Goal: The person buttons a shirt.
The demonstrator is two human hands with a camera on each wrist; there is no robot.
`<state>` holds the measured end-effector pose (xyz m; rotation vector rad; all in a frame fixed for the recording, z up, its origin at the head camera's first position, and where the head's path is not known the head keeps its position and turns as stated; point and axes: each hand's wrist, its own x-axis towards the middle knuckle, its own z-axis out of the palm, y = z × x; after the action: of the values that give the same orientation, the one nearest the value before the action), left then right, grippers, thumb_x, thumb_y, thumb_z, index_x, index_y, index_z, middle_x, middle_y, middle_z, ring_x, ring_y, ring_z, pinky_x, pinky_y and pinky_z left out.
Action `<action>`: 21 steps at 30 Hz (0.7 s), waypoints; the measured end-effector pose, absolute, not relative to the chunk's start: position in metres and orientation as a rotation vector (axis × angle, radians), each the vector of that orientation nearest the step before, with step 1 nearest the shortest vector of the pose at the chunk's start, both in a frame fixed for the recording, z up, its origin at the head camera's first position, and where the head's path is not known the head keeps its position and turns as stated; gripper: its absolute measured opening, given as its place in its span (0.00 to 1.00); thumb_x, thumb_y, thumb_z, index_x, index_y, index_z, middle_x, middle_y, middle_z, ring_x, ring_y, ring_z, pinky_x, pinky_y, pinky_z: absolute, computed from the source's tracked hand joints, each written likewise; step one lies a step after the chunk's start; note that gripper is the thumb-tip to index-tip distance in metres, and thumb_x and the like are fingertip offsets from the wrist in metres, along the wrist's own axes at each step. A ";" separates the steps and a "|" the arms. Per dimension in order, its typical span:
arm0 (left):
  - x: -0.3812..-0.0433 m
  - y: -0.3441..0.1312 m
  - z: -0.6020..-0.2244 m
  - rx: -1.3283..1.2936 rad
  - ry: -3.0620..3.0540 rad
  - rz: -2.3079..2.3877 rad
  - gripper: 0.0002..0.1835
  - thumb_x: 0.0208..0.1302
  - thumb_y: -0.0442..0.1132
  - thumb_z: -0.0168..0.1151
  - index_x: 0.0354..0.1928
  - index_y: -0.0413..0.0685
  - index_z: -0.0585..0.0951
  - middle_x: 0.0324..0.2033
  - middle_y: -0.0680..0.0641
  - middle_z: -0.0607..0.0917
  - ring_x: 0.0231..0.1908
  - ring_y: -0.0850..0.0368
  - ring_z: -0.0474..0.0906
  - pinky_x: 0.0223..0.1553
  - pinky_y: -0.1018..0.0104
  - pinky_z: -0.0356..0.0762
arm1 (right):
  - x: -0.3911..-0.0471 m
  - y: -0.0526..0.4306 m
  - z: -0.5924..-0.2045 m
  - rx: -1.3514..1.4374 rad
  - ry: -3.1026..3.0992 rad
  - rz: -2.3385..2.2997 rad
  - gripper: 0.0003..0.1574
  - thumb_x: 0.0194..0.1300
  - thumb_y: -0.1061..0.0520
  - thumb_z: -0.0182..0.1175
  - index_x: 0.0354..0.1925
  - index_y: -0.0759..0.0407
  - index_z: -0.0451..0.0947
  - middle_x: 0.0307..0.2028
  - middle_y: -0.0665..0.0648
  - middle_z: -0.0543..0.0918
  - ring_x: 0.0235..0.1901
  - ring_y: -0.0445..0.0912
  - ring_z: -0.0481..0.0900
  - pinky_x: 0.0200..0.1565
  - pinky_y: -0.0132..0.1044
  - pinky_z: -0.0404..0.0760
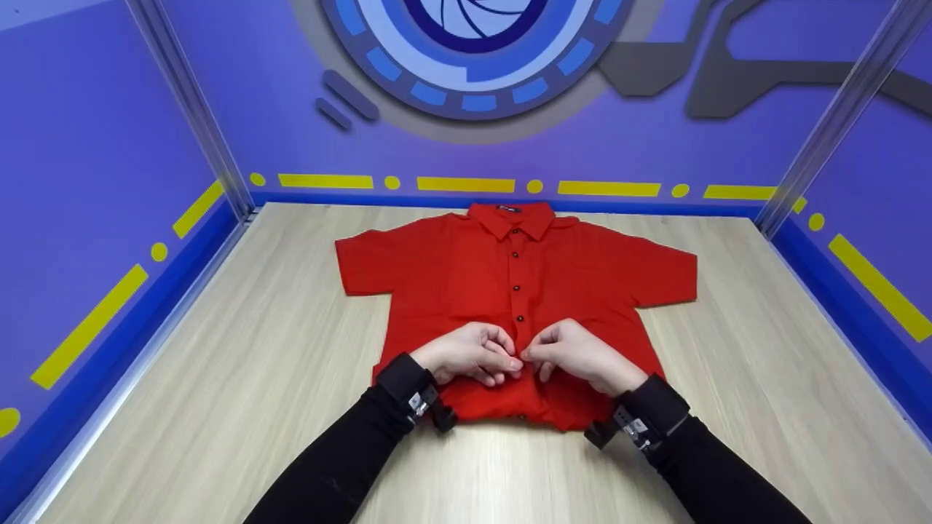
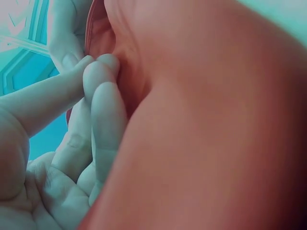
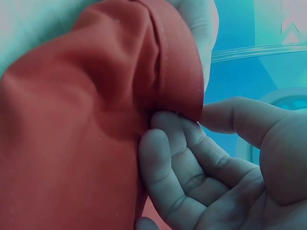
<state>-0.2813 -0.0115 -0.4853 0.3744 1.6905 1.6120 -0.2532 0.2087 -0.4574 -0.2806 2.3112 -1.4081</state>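
Observation:
A red short-sleeved shirt [image 1: 466, 284] lies front side up, its collar at the far side and its front edge toward me. Dark buttons [image 1: 516, 288] run down the middle placket. At the lower part of that placket my left hand [image 1: 477, 354] pinches the cloth between thumb and fingers. Just right of it, my right hand [image 1: 575, 355] pinches the placket's edge, and the fingertips of both hands nearly meet. In the right wrist view the stitched placket [image 3: 180, 62] is lifted between thumb and fingers. Whether a button sits between the fingertips is hidden.
The shirt lies on a light wood-grain table [image 1: 291, 451]. Blue-purple panels [image 1: 240, 94] with yellow marks stand at the back and both sides, joined by metal posts [image 1: 193, 102]. Each wrist wears a black strap [image 1: 659, 407] with a small device.

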 end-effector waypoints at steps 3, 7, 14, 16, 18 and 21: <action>-0.281 -0.011 -0.486 0.368 1.706 1.610 0.16 0.55 0.38 0.72 0.41 0.42 0.77 0.34 0.39 0.88 0.21 0.60 0.80 0.24 0.69 0.81 | -0.254 0.209 -0.457 -0.292 2.308 -1.413 0.09 0.61 0.54 0.66 0.32 0.59 0.87 0.26 0.59 0.85 0.26 0.55 0.84 0.33 0.38 0.77; -0.280 -0.011 -0.485 0.358 1.721 1.592 0.15 0.54 0.37 0.73 0.40 0.43 0.77 0.33 0.40 0.88 0.20 0.60 0.79 0.24 0.70 0.81 | -0.253 0.209 -0.458 -0.309 2.312 -1.409 0.09 0.60 0.53 0.67 0.32 0.58 0.87 0.27 0.58 0.86 0.26 0.53 0.83 0.33 0.39 0.78; -0.280 -0.010 -0.484 0.349 1.711 1.588 0.13 0.54 0.36 0.72 0.38 0.44 0.78 0.32 0.41 0.88 0.20 0.61 0.79 0.24 0.70 0.81 | -0.253 0.209 -0.459 -0.330 2.338 -1.391 0.09 0.62 0.54 0.65 0.32 0.57 0.87 0.28 0.60 0.87 0.27 0.55 0.84 0.30 0.35 0.75; -0.280 -0.011 -0.484 0.353 1.693 1.602 0.13 0.55 0.35 0.72 0.39 0.43 0.77 0.33 0.40 0.88 0.21 0.60 0.80 0.25 0.69 0.81 | -0.254 0.209 -0.458 -0.335 2.332 -1.389 0.09 0.63 0.55 0.63 0.33 0.57 0.87 0.29 0.61 0.87 0.27 0.55 0.84 0.31 0.35 0.76; -0.281 -0.011 -0.485 0.360 1.675 1.616 0.14 0.56 0.35 0.71 0.41 0.43 0.76 0.35 0.40 0.88 0.22 0.59 0.80 0.25 0.69 0.82 | -0.254 0.210 -0.458 -0.343 2.319 -1.394 0.08 0.64 0.57 0.62 0.34 0.57 0.87 0.30 0.61 0.87 0.28 0.55 0.84 0.33 0.36 0.78; -0.281 -0.012 -0.485 0.376 1.648 1.631 0.15 0.58 0.34 0.69 0.44 0.42 0.74 0.36 0.39 0.88 0.23 0.58 0.82 0.27 0.68 0.82 | -0.254 0.211 -0.458 -0.355 2.287 -1.409 0.07 0.64 0.58 0.62 0.36 0.59 0.86 0.32 0.61 0.87 0.28 0.54 0.84 0.36 0.39 0.81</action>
<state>-0.2812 -0.0121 -0.4851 0.3757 1.6481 1.6312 -0.2544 0.2113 -0.4579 -0.3547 2.2868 -1.4090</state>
